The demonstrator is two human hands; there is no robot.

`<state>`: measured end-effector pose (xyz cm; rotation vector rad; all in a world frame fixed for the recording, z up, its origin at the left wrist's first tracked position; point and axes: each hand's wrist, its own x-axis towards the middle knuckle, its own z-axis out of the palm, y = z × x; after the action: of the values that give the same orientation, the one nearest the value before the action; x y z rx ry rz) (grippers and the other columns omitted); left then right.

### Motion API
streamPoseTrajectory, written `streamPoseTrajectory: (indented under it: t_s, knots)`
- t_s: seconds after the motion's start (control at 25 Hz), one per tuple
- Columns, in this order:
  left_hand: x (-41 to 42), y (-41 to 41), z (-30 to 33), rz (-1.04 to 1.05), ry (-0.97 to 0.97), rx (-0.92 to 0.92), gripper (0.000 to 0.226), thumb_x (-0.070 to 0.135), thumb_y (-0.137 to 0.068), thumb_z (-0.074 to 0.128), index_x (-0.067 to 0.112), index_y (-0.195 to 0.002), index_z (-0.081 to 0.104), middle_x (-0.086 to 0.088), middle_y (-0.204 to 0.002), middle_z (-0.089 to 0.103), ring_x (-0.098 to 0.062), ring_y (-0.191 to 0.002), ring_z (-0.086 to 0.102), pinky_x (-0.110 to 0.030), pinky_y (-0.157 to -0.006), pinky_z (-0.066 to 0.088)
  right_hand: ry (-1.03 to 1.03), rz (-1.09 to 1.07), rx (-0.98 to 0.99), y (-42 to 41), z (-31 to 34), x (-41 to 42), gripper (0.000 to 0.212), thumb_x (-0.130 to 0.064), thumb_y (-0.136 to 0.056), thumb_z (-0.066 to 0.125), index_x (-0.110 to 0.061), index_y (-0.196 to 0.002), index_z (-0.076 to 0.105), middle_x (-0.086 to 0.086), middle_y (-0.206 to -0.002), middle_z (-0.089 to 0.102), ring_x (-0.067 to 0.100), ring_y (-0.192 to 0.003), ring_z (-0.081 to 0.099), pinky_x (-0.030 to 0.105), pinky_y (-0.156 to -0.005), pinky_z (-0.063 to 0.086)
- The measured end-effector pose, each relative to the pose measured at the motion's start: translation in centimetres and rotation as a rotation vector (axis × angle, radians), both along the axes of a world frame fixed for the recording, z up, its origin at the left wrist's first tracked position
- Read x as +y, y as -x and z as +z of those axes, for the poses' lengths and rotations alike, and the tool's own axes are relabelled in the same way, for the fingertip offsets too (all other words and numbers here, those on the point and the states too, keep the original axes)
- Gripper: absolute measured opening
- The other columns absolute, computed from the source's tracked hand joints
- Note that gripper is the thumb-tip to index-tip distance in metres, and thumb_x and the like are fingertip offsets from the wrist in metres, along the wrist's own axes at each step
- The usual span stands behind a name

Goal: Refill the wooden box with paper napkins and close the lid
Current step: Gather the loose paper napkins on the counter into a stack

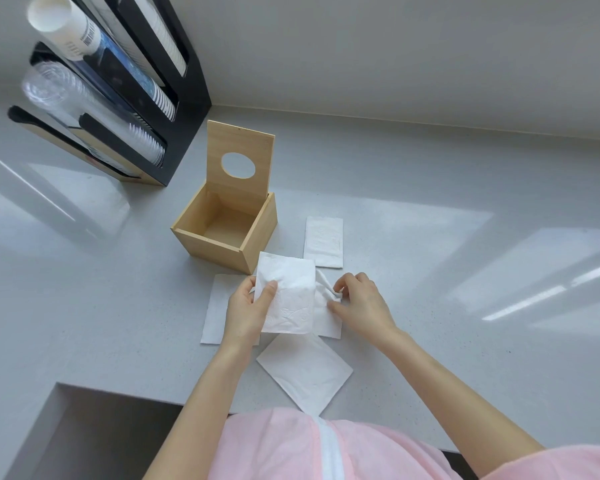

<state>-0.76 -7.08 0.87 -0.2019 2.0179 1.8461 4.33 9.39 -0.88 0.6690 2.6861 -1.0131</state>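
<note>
Here the wooden box (224, 227) stands on the worktop (430, 237) just beyond the hands, a little to the left, with its lid (239, 154) raised upright at the far side and its inside empty. The left hand (248, 308) pinches one paper napkin (286, 294) between thumb and fingers, with the long side pointing away toward the box. The right hand (359, 301) pinches the crumpled edge of a second napkin (324, 299) beside it. The left hand is nearer to the opening, so I think its napkin should go forward and slightly left. Other napkins lie flat: one (323, 241) right of the box, one (215, 308) under the left hand, one (305, 370) near the body.
</note>
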Motion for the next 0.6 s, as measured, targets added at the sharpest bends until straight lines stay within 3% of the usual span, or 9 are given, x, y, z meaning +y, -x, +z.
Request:
streamPoseTrajectory:
  t_s: [0.16, 0.32, 0.4, 0.52, 0.6]
  knots:
    - [0.0, -0.1, -0.3, 0.000, 0.013, -0.002, 0.015, 0.018, -0.091, 0.054, 0.010, -0.103, 0.058, -0.001, -0.090, 0.063, -0.006, -0.075, 0.060, -0.003, -0.049, 0.046, 0.126, -0.137, 0.105, -0.3, 0.1, 0.4, 0.006, -0.013, -0.086, 0.053, -0.015, -0.092, 0.052, -0.002, -0.091, 0.055, 0.017, -0.082, 0.051, 0.025, -0.070, 0.040]
    - [0.1, -0.1, -0.5, -0.005, 0.021, -0.001, 0.013, 0.018, -0.092, 0.053, 0.012, -0.102, 0.057, -0.001, -0.092, 0.063, -0.005, -0.076, 0.059, -0.004, -0.051, 0.047, 0.389, -0.318, 0.169, -0.2, 0.7, 0.9, 0.024, -0.005, -0.085, 0.054, -0.015, -0.107, 0.052, -0.007, -0.082, 0.051, 0.006, -0.070, 0.051, 0.008, -0.053, 0.038]
    - [0.1, -0.1, -0.5, -0.011, 0.013, -0.007, 0.012, 0.018, -0.092, 0.052, 0.012, -0.102, 0.056, 0.000, -0.092, 0.063, -0.005, -0.077, 0.060, -0.004, -0.051, 0.048, 0.530, -0.406, 0.172, -0.1, 1.2, 1.3, 0.037, -0.003, -0.085, 0.054, -0.014, -0.120, 0.050, -0.010, -0.086, 0.052, 0.004, -0.075, 0.051, 0.012, -0.059, 0.039]
    - [0.3, 0.0, -0.6, -0.021, -0.003, -0.023, 0.012, 0.017, -0.092, 0.052, 0.013, -0.101, 0.058, -0.002, -0.093, 0.066, -0.009, -0.078, 0.062, -0.010, -0.057, 0.051, 0.689, -0.488, 0.187, 0.0, 1.9, 2.4, 0.049, 0.005, -0.083, 0.053, -0.011, -0.129, 0.047, 0.006, -0.113, 0.061, 0.019, -0.092, 0.057, 0.022, -0.069, 0.045]
    - [0.3, 0.0, -0.7, -0.043, -0.026, -0.043, 0.013, 0.017, -0.092, 0.052, 0.012, -0.099, 0.061, 0.000, -0.088, 0.067, -0.010, -0.076, 0.063, -0.012, -0.058, 0.052, 0.754, -0.529, 0.196, 0.0, 2.6, 3.3, 0.050, 0.006, -0.082, 0.052, -0.010, -0.129, 0.048, 0.009, -0.111, 0.064, 0.024, -0.095, 0.059, 0.032, -0.081, 0.046]
